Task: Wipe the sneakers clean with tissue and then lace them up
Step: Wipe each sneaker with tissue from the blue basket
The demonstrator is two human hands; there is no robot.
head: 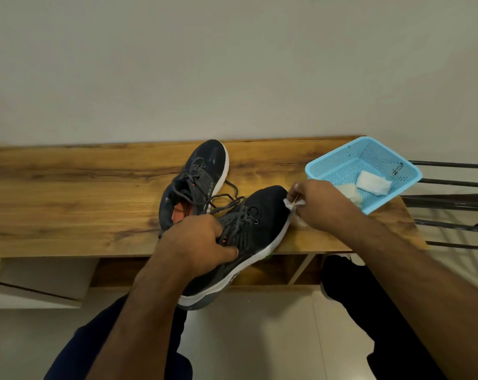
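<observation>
Wiping stage, lacing not started. Left hand grips the near sneaker over its laces, heel hanging off the desk edge. Right hand pinches a tissue against the toe, just ahead of the left grip. Second sneaker sits beyond it, laces loose. More tissues lie in the blue basket, right of the wiping hand. Can't judge cleanliness; palm hides most of the tissue.
</observation>
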